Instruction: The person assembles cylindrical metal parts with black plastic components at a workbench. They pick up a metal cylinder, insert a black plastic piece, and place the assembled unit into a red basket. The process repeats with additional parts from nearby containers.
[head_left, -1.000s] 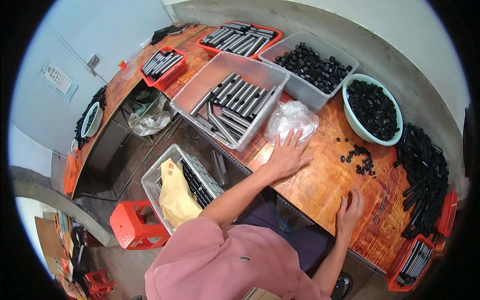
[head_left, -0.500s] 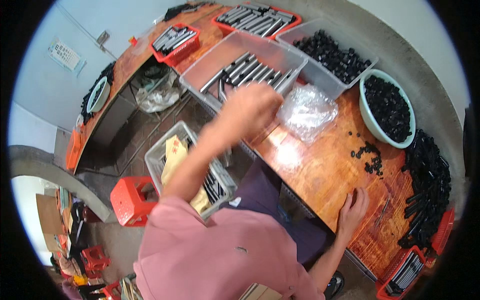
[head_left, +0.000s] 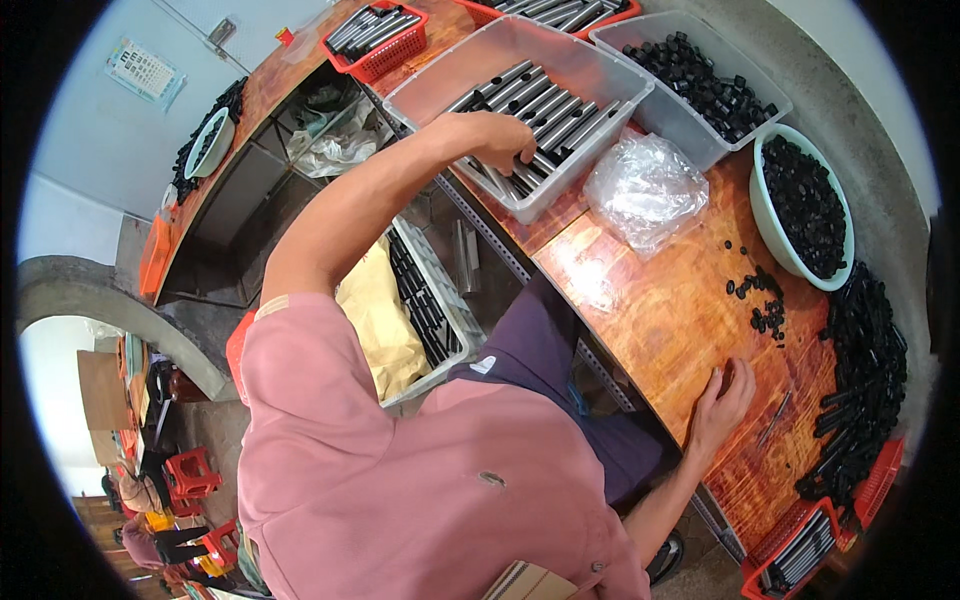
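Observation:
My left hand (head_left: 503,142) reaches into a clear plastic bin (head_left: 425,101) at the far side of the bench. Its fingers are curled down among silver metal tubes with black ends (head_left: 548,107) lying side by side there. The fingertips touch the tubes, but what they grip is hidden under the hand. My right hand (head_left: 724,402) rests on the wooden bench top (head_left: 640,345) near its front edge, fingers apart and holding nothing. Beyond it lie small black caps (head_left: 765,300) in a loose cluster. A thin metal rod (head_left: 774,416) lies just right of that hand.
A crumpled clear plastic bag (head_left: 648,192) lies beside the bin. Black parts fill another clear bin (head_left: 775,95) and a pale bowl (head_left: 848,245). Black pieces (head_left: 862,370) are heaped along the wall. Red baskets (head_left: 385,58) hold tubes. A grey crate (head_left: 455,310) stands below on the left.
My left hand, blurred above the bin's near edge before, is now lower and inside the bin, over the tubes. My right hand stays on the bench. The whole view has shifted slightly.

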